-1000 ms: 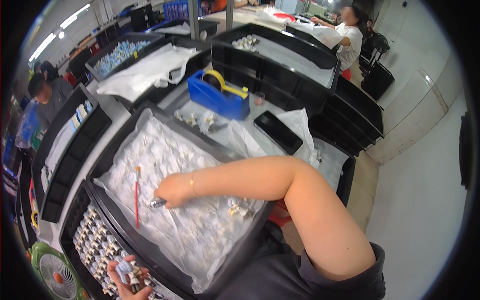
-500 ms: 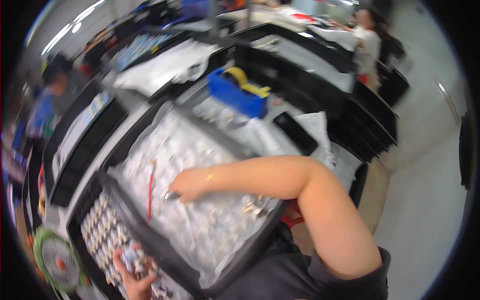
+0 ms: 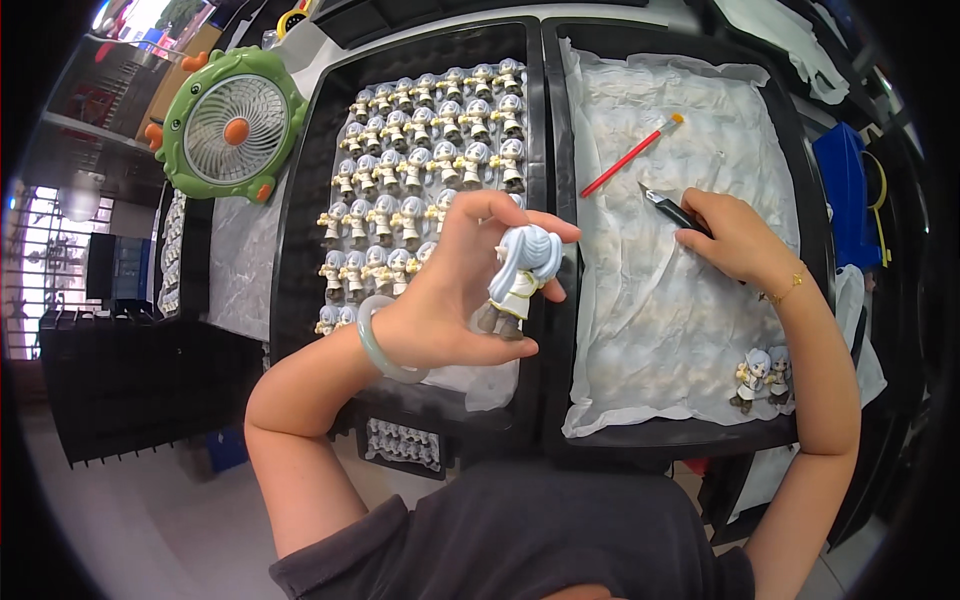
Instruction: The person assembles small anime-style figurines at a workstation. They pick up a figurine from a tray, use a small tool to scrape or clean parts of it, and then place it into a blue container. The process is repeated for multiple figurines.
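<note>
Left hand point(image 3: 445, 290): clasping figurine point(image 3: 517, 285) between thumb and fingers, head near fingers, boots by thumb | Right hand point(image 3: 735, 238): closed on craft knife point(image 3: 679, 213) handle, blade projecting beyond grip, over white paper point(image 3: 650, 330)

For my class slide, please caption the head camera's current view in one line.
Left hand holding a pale-haired figurine, right hand gripping a craft knife over a black tray with white sheeting.

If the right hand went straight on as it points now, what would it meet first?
Probably the red brush, ahead of the knife in the right hand. Depth is unclear, so the hand might pass above it.
</note>
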Tool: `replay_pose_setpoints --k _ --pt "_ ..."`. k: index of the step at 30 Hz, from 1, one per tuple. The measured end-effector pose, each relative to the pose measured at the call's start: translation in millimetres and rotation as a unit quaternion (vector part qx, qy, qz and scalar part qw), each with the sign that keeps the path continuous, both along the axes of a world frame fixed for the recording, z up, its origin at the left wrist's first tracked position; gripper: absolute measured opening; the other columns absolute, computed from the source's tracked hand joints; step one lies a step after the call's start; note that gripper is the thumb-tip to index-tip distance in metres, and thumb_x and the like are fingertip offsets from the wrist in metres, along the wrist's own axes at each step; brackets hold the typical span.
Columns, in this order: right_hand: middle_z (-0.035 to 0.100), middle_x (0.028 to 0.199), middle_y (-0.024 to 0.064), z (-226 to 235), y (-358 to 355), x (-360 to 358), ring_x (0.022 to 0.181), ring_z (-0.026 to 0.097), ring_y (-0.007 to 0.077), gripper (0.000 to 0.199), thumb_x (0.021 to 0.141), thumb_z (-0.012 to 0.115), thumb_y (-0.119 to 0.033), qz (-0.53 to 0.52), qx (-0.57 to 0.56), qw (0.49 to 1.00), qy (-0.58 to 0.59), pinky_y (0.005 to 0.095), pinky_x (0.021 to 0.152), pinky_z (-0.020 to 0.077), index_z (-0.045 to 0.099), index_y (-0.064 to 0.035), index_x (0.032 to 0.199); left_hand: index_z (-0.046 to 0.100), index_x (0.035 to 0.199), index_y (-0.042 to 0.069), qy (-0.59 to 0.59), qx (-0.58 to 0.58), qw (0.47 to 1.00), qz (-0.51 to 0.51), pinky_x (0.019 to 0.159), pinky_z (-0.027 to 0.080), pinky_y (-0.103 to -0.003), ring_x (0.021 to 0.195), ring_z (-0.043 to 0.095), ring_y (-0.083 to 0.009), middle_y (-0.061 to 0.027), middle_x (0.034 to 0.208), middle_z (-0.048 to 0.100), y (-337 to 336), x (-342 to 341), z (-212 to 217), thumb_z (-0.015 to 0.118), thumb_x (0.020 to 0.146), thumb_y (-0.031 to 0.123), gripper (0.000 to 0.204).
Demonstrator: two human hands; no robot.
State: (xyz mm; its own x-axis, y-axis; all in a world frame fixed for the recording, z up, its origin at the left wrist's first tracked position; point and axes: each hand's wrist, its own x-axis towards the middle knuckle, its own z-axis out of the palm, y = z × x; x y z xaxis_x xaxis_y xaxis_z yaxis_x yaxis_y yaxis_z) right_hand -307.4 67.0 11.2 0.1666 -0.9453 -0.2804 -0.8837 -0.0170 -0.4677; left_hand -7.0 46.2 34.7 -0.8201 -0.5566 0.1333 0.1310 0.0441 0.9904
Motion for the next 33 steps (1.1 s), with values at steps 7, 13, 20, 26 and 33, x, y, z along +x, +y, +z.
replay_pose_setpoints --k 7,13,20,26,33 --pt "0.056 0.077 0.0172 4 -1 -1 0.073 0.054 0.0321 0.021 0.077 0.06 -0.016 -0.01 0.019 1.0 0.007 0.0372 0.066 0.0409 0.05 0.0002 0.085 0.037 0.114 0.009 -0.114 -0.17 0.977 0.053 0.079 0.041 -0.029 0.091 0.047 -0.0145 -0.0075 0.111 0.045 5 0 8 0.07 0.058 -0.001 0.066" --pt "0.055 0.077 0.018 2 -1 2 0.073 0.053 0.032 0.02 0.076 0.059 -0.013 -0.005 0.01 1.0 -0.003 0.0369 0.066 0.0403 0.048 0.0014 0.084 0.046 0.112 0.007 -0.119 -0.268 0.955 0.043 0.077 0.037 -0.03 0.09 0.045 -0.0198 -0.0051 0.105 0.048 4 1 15 0.073 0.052 0.002 0.067" --pt "0.054 0.076 0.0182 6 -3 7 0.072 0.051 0.0319 0.02 0.076 0.058 -0.012 -0.015 0.029 0.999 0.003 0.0362 0.067 0.0397 0.045 0.002 0.082 0.049 0.11 0.006 -0.231 -0.336 0.91 0.074 0.071 0.04 -0.032 0.082 0.046 -0.0242 -0.009 0.098 0.052 9 4 21 0.073 0.05 -0.001 0.065" --pt "0.052 0.075 0.0185 4 -1 5 0.071 0.05 0.0317 0.021 0.076 0.058 -0.012 -0.011 0.015 1.0 -0.005 0.036 0.067 0.0393 0.044 0.0024 0.082 0.056 0.104 0.007 -0.269 -0.454 0.839 0.135 0.06 0.035 -0.03 0.067 0.048 -0.0216 -0.0069 0.086 0.056 12 3 30 0.081 0.045 0.023 0.066" --pt "0.052 0.073 0.0183 5 -2 6 0.07 0.049 0.032 0.021 0.076 0.058 -0.012 -0.003 0.022 1.0 0.004 0.035 0.065 0.0386 0.045 0.0026 0.083 0.059 0.096 0.006 -0.275 -0.478 0.82 0.154 0.06 0.035 -0.029 0.063 0.052 -0.02 -0.0057 0.077 0.059 13 7 28 0.08 0.045 0.044 0.068"
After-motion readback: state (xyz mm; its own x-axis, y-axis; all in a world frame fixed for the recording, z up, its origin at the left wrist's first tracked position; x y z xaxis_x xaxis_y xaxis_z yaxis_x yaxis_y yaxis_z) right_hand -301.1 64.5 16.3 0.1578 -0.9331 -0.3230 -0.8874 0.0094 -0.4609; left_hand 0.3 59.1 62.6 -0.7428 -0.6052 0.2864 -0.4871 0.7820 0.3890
